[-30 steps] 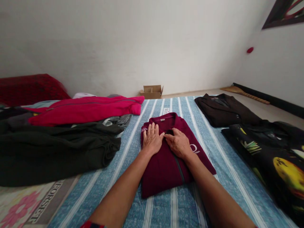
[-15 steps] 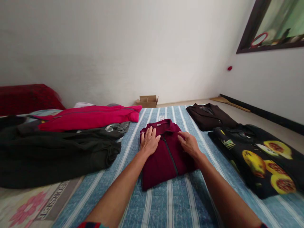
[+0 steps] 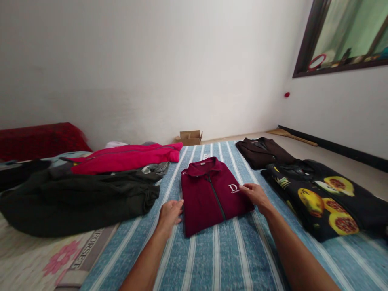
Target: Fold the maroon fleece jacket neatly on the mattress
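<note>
A folded maroon zip-front jacket [image 3: 201, 202] lies in front of me, collar away from me, with white "D Fashion" lettering on its right side. My left hand [image 3: 170, 214] is beside its left edge, thumb and fingers apart, fingertips at or very near the cloth. On the opposite side, my right hand [image 3: 256, 196] rests at the right edge, with outstretched fingertips on the fabric near the lettering. Some fingers of the right hand are hidden from view. Neither hand visibly grips the cloth.
Blue striped cloth [image 3: 203, 266] covers the surface. Left of me lie a dark green garment [image 3: 85, 206] and a bright pink one [image 3: 130, 157]. To the right are a folded brown garment [image 3: 262, 153] and a black fruit-print garment [image 3: 306, 214]. A cardboard box [image 3: 189, 139] stands by the wall.
Both hands have come off the jacket's upper part toward me: my left hand to its left edge, my right hand down the right edge. The lettering is now uncovered. The view has shifted slightly.
</note>
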### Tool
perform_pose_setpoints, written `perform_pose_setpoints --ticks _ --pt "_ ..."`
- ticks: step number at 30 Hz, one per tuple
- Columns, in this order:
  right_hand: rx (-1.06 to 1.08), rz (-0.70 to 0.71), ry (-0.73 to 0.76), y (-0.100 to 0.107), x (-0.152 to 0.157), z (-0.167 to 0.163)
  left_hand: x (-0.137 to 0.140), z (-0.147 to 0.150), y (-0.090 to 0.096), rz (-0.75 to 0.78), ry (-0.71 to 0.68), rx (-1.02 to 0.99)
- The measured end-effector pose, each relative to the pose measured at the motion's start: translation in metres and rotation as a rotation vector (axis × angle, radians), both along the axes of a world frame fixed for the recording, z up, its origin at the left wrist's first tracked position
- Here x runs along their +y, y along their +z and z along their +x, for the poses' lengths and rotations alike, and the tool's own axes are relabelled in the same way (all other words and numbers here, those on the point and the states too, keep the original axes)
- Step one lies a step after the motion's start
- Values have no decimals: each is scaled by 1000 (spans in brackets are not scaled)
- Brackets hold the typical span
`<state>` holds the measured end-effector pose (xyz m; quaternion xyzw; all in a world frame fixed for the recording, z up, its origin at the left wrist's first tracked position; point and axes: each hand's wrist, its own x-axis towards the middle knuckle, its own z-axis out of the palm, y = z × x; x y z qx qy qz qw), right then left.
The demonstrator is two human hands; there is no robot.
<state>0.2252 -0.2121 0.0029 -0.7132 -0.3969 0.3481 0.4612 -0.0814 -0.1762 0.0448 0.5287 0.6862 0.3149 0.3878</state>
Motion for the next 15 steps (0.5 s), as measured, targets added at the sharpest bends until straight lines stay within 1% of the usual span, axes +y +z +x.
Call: perform_pose_setpoints --ticks 3,6,11,15 --pt "120 -33 24 -1 4 -5 -10 2 -1 -128 -25 -157" --pt "249 -84 47 -2 11 -7 -6 6 -5 -179 -6 -235" --pt "402 -183 45 -1 23 -9 10 14 -16 -183 30 -326" --pt "458 -166 30 2 21 -14 17 14 -17 -149 4 -440"
